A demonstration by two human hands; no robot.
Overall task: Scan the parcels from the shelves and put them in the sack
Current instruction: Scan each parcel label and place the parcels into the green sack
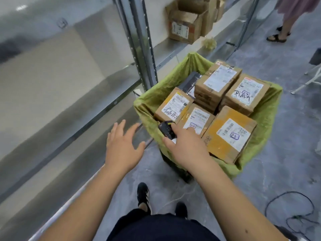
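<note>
A green sack (260, 119) stands open on the floor, lined over a dark frame and filled with several labelled cardboard parcels (229, 134). My right hand (185, 145) hovers over the sack's near-left corner and grips a small black handheld scanner (167, 130). Spread flat with fingers apart, my left hand (121, 145) floats just left of the sack, holding nothing. More brown boxes (184, 26) sit on the low metal shelf at the back.
Metal shelving (139, 40) runs along the left, its nearer levels bare. Another person's feet in sandals (278, 36) stand at the top right. A black cable (291, 211) lies on the floor at the right. A white stand leg (311, 80) is right of the sack.
</note>
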